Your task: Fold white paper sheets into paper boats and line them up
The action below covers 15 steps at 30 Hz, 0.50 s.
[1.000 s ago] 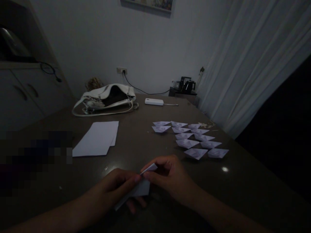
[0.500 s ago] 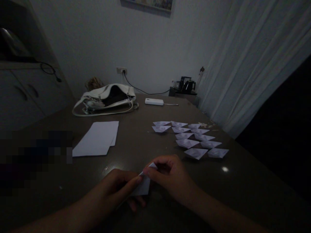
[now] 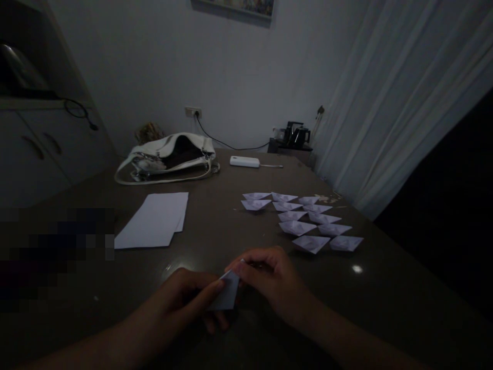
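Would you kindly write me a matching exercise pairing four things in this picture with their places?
Things:
1. handbag
2. folded paper
3. paper boats
4. paper sheets

Places:
A. held by the left hand and the right hand
B. on the table, between the handbag and the left hand
C. toward the table's far side, left of the white device
D. grouped on the table, right of centre

Pairs: 1-C, 2-A, 3-D, 4-B

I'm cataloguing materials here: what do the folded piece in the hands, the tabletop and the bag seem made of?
Folded piece: probably paper, matte white; thin, sharp edges. Tabletop: perhaps stone or laminate, glossy; it reflects a bright spot. Bag: maybe leather or imitation, smooth; it sags softly.
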### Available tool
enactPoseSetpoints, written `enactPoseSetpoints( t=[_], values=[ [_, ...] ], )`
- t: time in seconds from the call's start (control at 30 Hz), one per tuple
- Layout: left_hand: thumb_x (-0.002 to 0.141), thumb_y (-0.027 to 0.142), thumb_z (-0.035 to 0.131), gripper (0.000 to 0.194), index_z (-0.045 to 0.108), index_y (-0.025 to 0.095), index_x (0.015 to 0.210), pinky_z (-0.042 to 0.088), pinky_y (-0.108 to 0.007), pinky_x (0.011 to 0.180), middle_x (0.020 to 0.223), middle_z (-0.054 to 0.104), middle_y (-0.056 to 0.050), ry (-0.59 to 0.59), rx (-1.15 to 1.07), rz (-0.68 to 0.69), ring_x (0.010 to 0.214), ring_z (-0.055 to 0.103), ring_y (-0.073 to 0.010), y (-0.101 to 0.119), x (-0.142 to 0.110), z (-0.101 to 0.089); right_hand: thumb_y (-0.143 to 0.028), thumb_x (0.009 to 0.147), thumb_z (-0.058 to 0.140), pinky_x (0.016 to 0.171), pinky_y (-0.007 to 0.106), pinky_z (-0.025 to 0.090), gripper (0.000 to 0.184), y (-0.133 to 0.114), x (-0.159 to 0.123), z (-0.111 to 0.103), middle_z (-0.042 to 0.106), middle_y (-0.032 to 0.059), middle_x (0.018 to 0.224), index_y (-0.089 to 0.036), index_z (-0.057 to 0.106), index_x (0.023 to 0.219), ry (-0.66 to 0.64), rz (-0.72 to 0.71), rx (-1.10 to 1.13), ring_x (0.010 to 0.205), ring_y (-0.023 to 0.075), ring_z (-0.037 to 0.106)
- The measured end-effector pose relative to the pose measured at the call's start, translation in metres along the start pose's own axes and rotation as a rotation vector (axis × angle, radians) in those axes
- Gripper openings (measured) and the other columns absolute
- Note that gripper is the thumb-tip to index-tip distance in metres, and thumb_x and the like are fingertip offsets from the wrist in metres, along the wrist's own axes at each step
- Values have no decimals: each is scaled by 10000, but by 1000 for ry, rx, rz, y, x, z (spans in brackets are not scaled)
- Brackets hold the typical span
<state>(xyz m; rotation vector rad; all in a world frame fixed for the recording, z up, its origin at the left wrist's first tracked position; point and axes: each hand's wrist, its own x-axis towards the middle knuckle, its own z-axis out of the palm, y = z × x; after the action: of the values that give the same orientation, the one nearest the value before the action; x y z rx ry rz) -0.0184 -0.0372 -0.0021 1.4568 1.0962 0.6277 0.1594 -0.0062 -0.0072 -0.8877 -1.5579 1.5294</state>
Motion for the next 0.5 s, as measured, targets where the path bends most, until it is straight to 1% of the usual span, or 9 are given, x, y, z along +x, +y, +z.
enactPoseSetpoints(
  t=[0.13, 0.3, 0.37, 0.43, 0.5],
  values=[
    [821, 474, 482, 360, 659, 167, 753, 525, -224, 598, 673, 694, -34, -1, 37, 28, 610, 644, -149, -4, 1, 0, -366, 809, 590, 606, 230, 452, 239, -1, -1, 0, 626, 12, 641, -175, 728, 762, 14, -1, -13, 637, 116, 573],
    [821, 502, 472, 389, 684, 182, 758, 520, -224, 593, 661, 685, -26, -11, 61, 38, 609, 630, -147, -2, -1, -1, -379, 826, 566, 610, 237, 446, 273, -1, -1, -1, 634, 21, 661, -168, 732, 779, 17, -19, -40, 646, 119, 570],
    [796, 520, 508, 374, 695, 201, 739, 524, -231, 646, 685, 683, -21, 56, 117, 22, 667, 629, -156, -3, -4, -3, -372, 827, 570, 601, 236, 444, 262, -1, -1, -1, 636, 23, 676, -169, 730, 787, 8, -35, -75, 647, 118, 573],
    [754, 530, 568, 337, 707, 223, 762, 522, -237, 709, 751, 685, -17, 166, 172, -11, 761, 624, -172, -4, -7, -5, -349, 831, 571, 600, 236, 439, 239, -1, -1, -1, 636, 27, 698, -174, 729, 796, -14, -73, -132, 660, 120, 575],
    [731, 546, 596, 335, 712, 236, 782, 523, -235, 716, 784, 678, -11, 216, 187, -50, 796, 612, -178, -5, -10, -7, -320, 833, 574, 613, 237, 435, 213, -2, -2, 0, 633, 30, 727, -179, 729, 794, -45, -131, -203, 690, 121, 575]
  ],
)
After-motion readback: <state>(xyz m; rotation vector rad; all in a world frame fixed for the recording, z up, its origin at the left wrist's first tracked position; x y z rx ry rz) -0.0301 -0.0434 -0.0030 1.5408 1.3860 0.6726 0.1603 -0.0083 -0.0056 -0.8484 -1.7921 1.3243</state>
